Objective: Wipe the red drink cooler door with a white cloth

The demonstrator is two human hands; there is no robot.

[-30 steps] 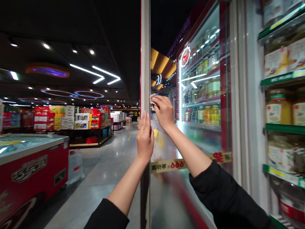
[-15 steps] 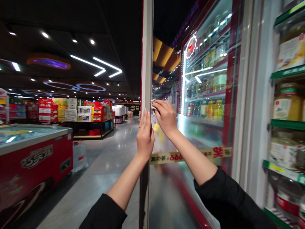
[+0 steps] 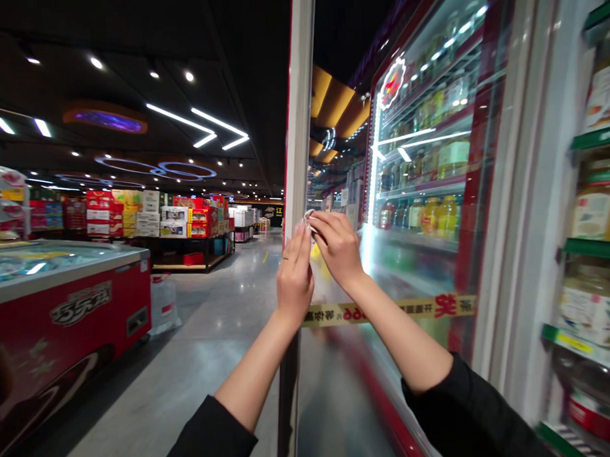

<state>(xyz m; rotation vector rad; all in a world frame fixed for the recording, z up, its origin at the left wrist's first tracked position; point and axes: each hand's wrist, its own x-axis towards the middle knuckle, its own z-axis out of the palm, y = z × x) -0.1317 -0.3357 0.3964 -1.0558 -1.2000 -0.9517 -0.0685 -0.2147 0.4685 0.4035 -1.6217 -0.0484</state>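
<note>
My left hand lies along the pale edge frame of an opened glass cooler door, fingers stretched upward and close together. My right hand is bent in a pinch around a small white crumpled cloth or tissue, held against the door close to that edge. Most of the white piece is hidden by the fingers, and the fingertips of both hands nearly meet there. Below the hands a yellow strip with red and black lettering crosses the glass door pane.
To the right, cooler shelves hold several jars and bottles of drink. The pane shows bright shelves of bottles. On the left stands a red chest freezer with a plastic-wrapped pack beside it. Stacked boxes fill racks beyond the grey floor.
My right hand has shifted slightly down with the white piece, and its fingertips are now closer to my left hand's. The view has turned slightly left.
</note>
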